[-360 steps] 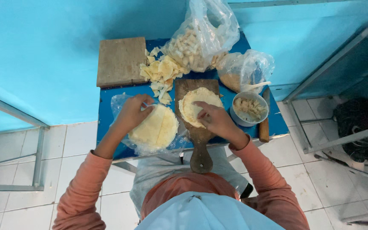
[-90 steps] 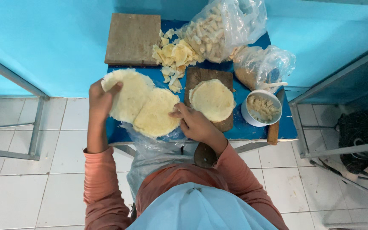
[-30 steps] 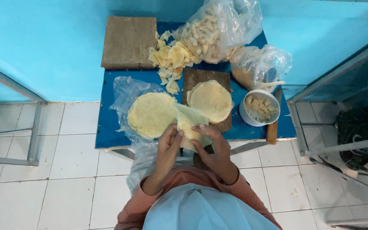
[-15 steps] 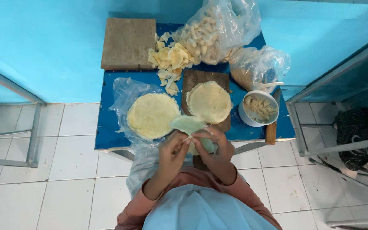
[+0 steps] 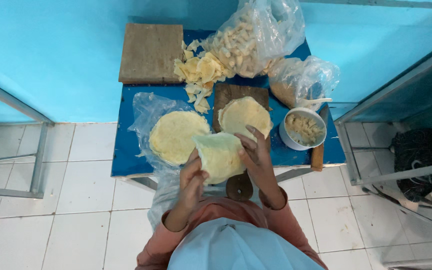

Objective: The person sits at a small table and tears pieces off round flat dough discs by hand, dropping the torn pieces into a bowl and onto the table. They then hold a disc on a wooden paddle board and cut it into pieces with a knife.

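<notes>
Both of my hands hold one thin pale-yellow dough sheet (image 5: 219,156) above the near edge of the small blue table (image 5: 126,145). My left hand (image 5: 192,176) grips the sheet's lower left side and my right hand (image 5: 254,150) supports its right side. A stack of round dough sheets (image 5: 176,136) lies on clear plastic to the left. Another round sheet (image 5: 246,116) rests on a dark wooden paddle board (image 5: 226,92) just beyond my right hand.
A white bowl of filling (image 5: 303,129) stands at the right. Folded dough pieces (image 5: 198,72), a wooden block (image 5: 151,52) and two plastic bags (image 5: 256,40) sit at the back. Metal frames stand on the white tile floor either side.
The sheet in my hands has been lifted and spread wider than half a second ago. Three seconds ago my left hand was peeling it from the stack on the left.
</notes>
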`<state>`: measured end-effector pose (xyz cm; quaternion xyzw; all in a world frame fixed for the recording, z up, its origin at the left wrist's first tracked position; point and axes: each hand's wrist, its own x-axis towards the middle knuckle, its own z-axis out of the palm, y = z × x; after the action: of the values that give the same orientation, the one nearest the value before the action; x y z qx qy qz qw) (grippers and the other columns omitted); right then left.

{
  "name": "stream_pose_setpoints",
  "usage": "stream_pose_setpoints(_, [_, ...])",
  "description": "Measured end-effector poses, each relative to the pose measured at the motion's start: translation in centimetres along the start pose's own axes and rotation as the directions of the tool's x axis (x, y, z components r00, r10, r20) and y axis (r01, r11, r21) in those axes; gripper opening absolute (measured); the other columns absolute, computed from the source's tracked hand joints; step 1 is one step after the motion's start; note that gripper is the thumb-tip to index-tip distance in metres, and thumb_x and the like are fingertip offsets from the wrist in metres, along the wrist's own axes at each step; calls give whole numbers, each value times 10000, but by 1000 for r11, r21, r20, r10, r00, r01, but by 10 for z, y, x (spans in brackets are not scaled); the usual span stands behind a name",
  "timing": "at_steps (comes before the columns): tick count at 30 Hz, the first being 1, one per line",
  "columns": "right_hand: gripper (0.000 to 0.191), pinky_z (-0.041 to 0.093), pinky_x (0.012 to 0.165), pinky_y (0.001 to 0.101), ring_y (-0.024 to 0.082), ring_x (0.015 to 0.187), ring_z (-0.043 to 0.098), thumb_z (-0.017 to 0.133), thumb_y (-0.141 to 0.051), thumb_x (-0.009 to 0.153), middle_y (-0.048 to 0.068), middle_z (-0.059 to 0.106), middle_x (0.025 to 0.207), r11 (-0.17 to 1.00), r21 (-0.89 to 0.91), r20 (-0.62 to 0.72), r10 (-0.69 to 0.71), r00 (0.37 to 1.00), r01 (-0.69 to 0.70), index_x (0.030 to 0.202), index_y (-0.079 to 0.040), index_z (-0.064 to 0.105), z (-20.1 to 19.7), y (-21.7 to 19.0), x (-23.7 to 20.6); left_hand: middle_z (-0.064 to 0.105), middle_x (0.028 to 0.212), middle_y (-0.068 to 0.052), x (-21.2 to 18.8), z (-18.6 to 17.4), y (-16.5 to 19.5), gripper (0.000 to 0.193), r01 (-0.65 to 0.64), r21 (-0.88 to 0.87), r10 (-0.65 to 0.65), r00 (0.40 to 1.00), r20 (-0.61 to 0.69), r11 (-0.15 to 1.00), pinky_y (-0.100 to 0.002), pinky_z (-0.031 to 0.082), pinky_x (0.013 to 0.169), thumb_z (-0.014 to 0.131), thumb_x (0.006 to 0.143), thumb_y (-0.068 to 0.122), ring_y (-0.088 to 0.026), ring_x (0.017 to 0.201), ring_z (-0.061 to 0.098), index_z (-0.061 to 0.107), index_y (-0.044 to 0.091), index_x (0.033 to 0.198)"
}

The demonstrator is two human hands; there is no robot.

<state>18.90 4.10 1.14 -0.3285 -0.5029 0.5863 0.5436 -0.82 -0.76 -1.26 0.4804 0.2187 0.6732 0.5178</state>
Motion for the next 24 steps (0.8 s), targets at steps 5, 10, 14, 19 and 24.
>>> stream_pose_setpoints(5, [826,427,1137,388,266,1370,519,720,-19,897,178,491,1496,964,257,55,56,997,-68,1597,-26,282,1,-10,-7,637,1303,-196,-18,-30,-27,332,22,33,-27,987,161,999,-346,476,961,618,870,145,-284,1179,619,708,-112,1060])
stream_pose_setpoints(10, [947,428,1163,389,273,1402,515,726,84,781,159,437,1553,959,252,-39,-127,991,132,1597,-32,259,5,-38,-10,654,1209,-149,-14,-46,-26,358,98,93,-126,922,366,991,-329,502,927,641,952,235,-237,1111,630,678,-84,1112])
stream_pose_setpoints(14, [1024,444,1133,362,267,1375,534,725,118,710,166,437,1570,968,239,88,-100,991,76,1610,-38,262,0,-54,-10,641,1176,-97,2,-31,-17,404,149,62,-161,931,327,987,-284,497,919,651,989,288,-174,1086,614,644,-62,1191])
stream_pose_setpoints(19, [1005,501,1035,346,245,1309,546,727,147,737,147,400,1575,991,19,163,-136,977,135,1614,-34,272,-9,-56,-3,633,1137,-46,17,-7,6,385,180,56,-188,950,248,982,-230,498,909,683,1035,255,-111,1056,600,609,-46,1264])
stream_pose_setpoints(24, [818,568,952,327,213,1149,666,707,131,869,141,500,1468,847,-367,64,-389,919,384,1566,-42,313,-8,-41,9,711,1096,-87,19,32,25,151,-60,438,49,998,35,897,-228,581,741,697,998,31,-108,894,691,635,-20,1125])
